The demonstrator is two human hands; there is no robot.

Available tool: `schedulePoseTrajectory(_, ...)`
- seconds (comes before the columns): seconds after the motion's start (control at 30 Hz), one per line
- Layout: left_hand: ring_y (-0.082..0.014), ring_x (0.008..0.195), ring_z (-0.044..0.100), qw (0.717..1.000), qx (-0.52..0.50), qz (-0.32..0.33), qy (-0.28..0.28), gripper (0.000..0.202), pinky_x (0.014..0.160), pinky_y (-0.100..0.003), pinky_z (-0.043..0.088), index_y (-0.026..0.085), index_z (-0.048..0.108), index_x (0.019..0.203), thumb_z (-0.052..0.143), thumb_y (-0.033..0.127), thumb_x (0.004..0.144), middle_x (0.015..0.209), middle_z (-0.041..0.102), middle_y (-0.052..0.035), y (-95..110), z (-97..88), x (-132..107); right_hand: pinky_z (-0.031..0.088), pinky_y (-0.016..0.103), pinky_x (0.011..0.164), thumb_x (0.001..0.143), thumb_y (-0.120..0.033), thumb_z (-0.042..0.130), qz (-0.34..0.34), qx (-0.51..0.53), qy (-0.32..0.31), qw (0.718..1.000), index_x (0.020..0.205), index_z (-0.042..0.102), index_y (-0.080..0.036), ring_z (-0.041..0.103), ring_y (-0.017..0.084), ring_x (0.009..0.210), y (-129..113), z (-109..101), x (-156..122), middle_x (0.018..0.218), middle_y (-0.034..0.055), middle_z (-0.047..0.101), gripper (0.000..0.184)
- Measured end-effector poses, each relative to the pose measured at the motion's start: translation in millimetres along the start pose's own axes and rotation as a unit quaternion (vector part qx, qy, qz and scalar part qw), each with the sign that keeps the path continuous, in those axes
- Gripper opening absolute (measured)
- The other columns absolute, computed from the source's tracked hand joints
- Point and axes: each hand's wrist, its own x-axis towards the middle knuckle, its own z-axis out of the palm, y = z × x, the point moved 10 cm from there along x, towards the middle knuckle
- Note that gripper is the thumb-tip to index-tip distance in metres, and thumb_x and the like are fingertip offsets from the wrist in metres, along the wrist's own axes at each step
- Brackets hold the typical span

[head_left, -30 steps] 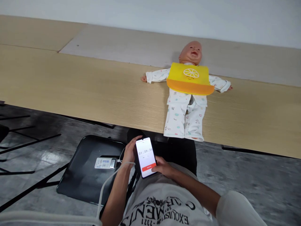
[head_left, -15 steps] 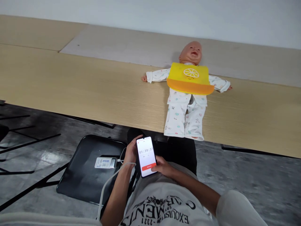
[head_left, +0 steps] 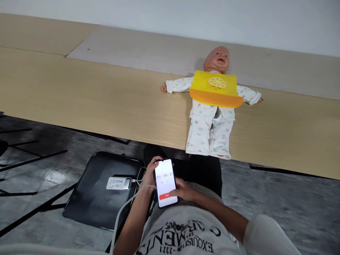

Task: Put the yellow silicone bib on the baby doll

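Observation:
A phone (head_left: 166,180) with a lit white screen showing 01:39:37 is held over my lap, tilted toward me. My left hand (head_left: 150,177) is closed around its left side, with fingertips at the top edge. My right hand (head_left: 186,190) is at the lower right edge, its thumb over the red button and its other fingers partly hidden by the phone. Beyond the hands, a baby doll (head_left: 216,62) lies face up on the table with its arms spread. It wears white patterned clothes (head_left: 200,132) and a yellow bib (head_left: 204,83) with an orange pocket.
The wooden table (head_left: 106,95) runs across the view, against a pale wall (head_left: 172,21). Beside me on the left, a black stool (head_left: 92,194) carries a white power bank (head_left: 117,183). A white cable (head_left: 122,209) passes by my left arm. Black metal legs (head_left: 39,209) stand at the left.
The phone has dropped slightly toward my body, and my left fingers have shifted over its top edge. My right thumb stays by the red button. The doll lies as before.

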Motion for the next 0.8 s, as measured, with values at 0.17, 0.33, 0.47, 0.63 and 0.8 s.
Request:
schedulePoseTrajectory(0.17, -0.0281, 0.070, 0.070, 1.000, -0.024, -0.007, -0.013, 0.041, 0.059, -0.033, 0.050, 0.020, 0.056, 0.091, 0.074, 0.042, 0.062, 0.076, 0.072, -0.0065, 1, 2.2, -1, 0.039, 0.046, 0.102, 0.060, -0.071, 0.073, 0.026, 0.147, 0.016, 0.989, 0.110, 0.063, -0.013, 0.062, 0.027, 0.101, 13, 1, 9, 0.109, 0.0134, 0.067, 0.077)
schedulePoseTrajectory(0.33, -0.0288, 0.077, 0.071, 1.000, -0.021, 0.009, -0.001, 0.037, 0.061, -0.032, 0.049, 0.018, 0.059, 0.091, 0.074, 0.038, 0.063, 0.085, 0.073, -0.0079, 8, 5.6, 0, 0.036, 0.049, 0.105, 0.070, -0.089, 0.044, 0.103, 0.267, -0.112, 0.952, 0.124, 0.054, -0.012, 0.056, 0.031, 0.118, 10, 41, 7, 0.119, 0.0186, 0.062, 0.095)
schedulePoseTrajectory(0.47, -0.0287, 0.077, 0.070, 1.000, -0.024, 0.014, 0.004, 0.037, 0.061, -0.032, 0.049, 0.019, 0.059, 0.093, 0.072, 0.036, 0.063, 0.085, 0.073, -0.0076, 12, 10.6, 0, 0.037, 0.050, 0.102, 0.067, -0.096, 0.028, 0.134, 0.273, -0.161, 0.939, 0.122, 0.054, -0.008, 0.059, 0.034, 0.111, 6, 54, 1, 0.113, 0.0223, 0.064, 0.107)
schedulePoseTrajectory(0.63, -0.0285, 0.076, 0.070, 0.999, -0.025, 0.020, -0.006, 0.038, 0.064, -0.033, 0.049, 0.019, 0.059, 0.095, 0.071, 0.037, 0.064, 0.081, 0.073, -0.0081, 14, 13.9, -1, 0.037, 0.047, 0.100, 0.069, -0.093, 0.031, 0.116, 0.281, -0.154, 0.940, 0.123, 0.054, -0.011, 0.063, 0.031, 0.103, 6, 48, 4, 0.109, 0.0185, 0.067, 0.101)
schedulePoseTrajectory(0.8, -0.0307, 0.084, 0.070, 0.999, -0.036, 0.027, -0.016, 0.041, 0.068, -0.035, 0.051, 0.017, 0.062, 0.095, 0.072, 0.040, 0.063, 0.090, 0.074, -0.0107, 14, 14.1, 0, 0.039, 0.046, 0.098, 0.071, -0.089, 0.034, 0.114, 0.290, -0.146, 0.939, 0.122, 0.055, -0.010, 0.065, 0.030, 0.098, 4, 47, 5, 0.105, 0.0178, 0.068, 0.096)
